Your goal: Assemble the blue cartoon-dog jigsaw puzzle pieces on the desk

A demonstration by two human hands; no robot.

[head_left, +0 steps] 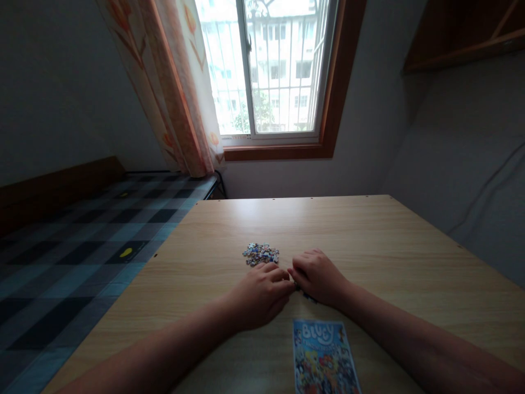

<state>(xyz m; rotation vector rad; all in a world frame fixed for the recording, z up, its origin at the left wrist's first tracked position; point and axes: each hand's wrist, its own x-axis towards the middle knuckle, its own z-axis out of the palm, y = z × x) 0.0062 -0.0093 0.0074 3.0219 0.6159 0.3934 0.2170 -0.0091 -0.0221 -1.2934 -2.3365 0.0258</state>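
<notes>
A small heap of loose jigsaw puzzle pieces (261,254) lies on the wooden table just beyond my hands. My left hand (264,293) is closed, fingertips pinched at a dark puzzle piece (297,286) in the gap between both hands. Curled over the same spot, my right hand (318,273) is closed too, with its thumb and index finger close to the left fingertips. More dark pieces (310,298) peek out beneath the right palm; most of them are hidden. Nearer to me lies a Bluey picture sheet (324,358) with colourful cartoon figures, flat on the table.
The light wood table (328,216) reaches toward a wall with a barred window (283,76). On the left is a bed with a checked cover (123,224), and a patterned curtain (172,93) hangs above it. A wooden shelf (463,49) is at upper right.
</notes>
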